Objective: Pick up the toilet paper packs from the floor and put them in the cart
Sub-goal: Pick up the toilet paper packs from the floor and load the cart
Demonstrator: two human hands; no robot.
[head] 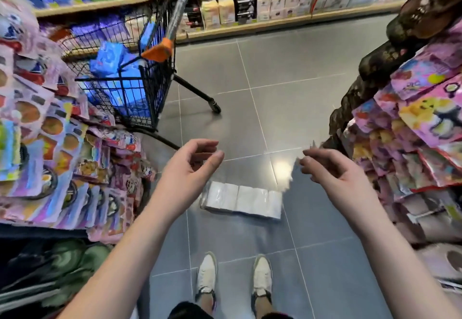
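1 toilet paper pack (241, 200) on floor (287, 73); 2 empty hands.

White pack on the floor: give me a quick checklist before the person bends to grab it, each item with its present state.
1. Pack lies flat on the floor, unobstructed: ok.
2. Left hand empty: ok.
3. Right hand empty: ok.
4. Hands touching the pack: not ok, both held above it.
5. Cart nearby, top open: ok.
6. Room in the cart beside the blue packs: cannot tell.
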